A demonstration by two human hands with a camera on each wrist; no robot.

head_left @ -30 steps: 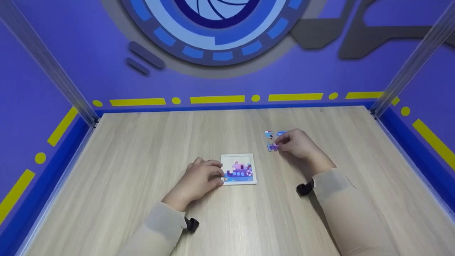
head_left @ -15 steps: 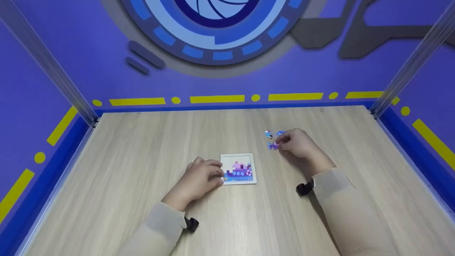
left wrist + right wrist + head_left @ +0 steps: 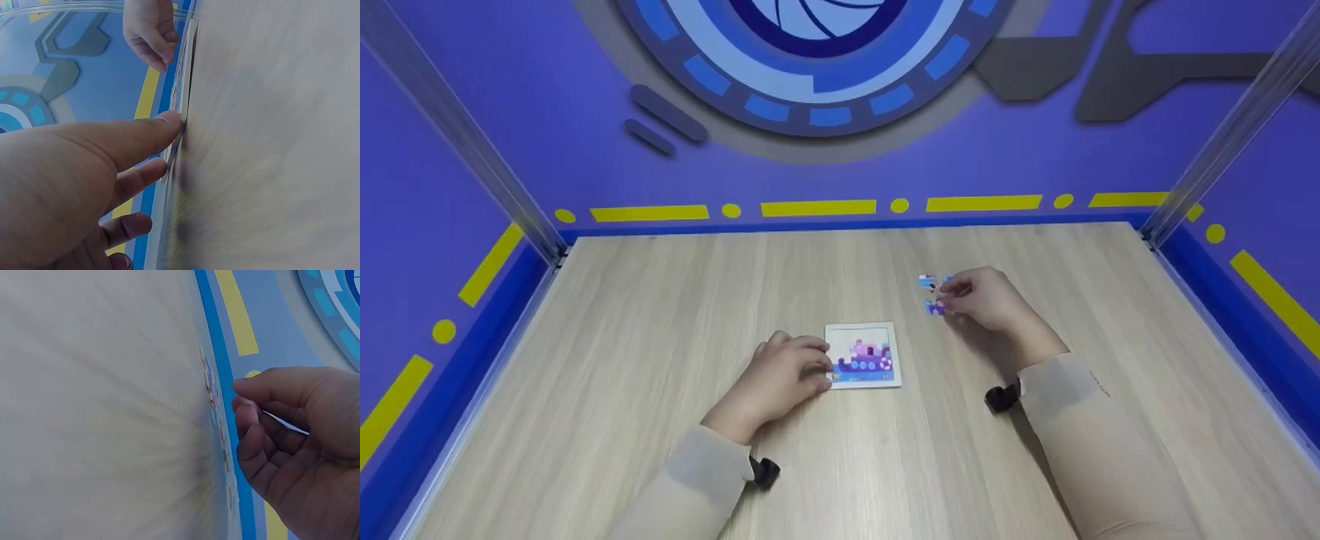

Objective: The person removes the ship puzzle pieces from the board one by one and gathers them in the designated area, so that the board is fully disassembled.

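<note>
The puzzle board lies flat just below the centre of the frame, its lower part filled with a pink and purple boat on blue, the upper part pale and bare. Its left edge is partly covered by the left hand, whose loosely bent fingers and extended thumb touch the edge without closing round it. The left wrist view shows the board nearly edge-on, its printed face barely legible.

Right of and above the board are a red, white and blue piece, a purple piece and a blue piece, the last mostly hidden by the right hand. That hand has bent fingers, thumb and forefinger tips close together; whether it has hold of a piece cannot be told. In the right wrist view the pieces are thin, blurred slivers.

The beige sleeves are cut off by the bottom edge. Beyond the tabletop, a round blue emblem on the purple wall is cut off at the top.
</note>
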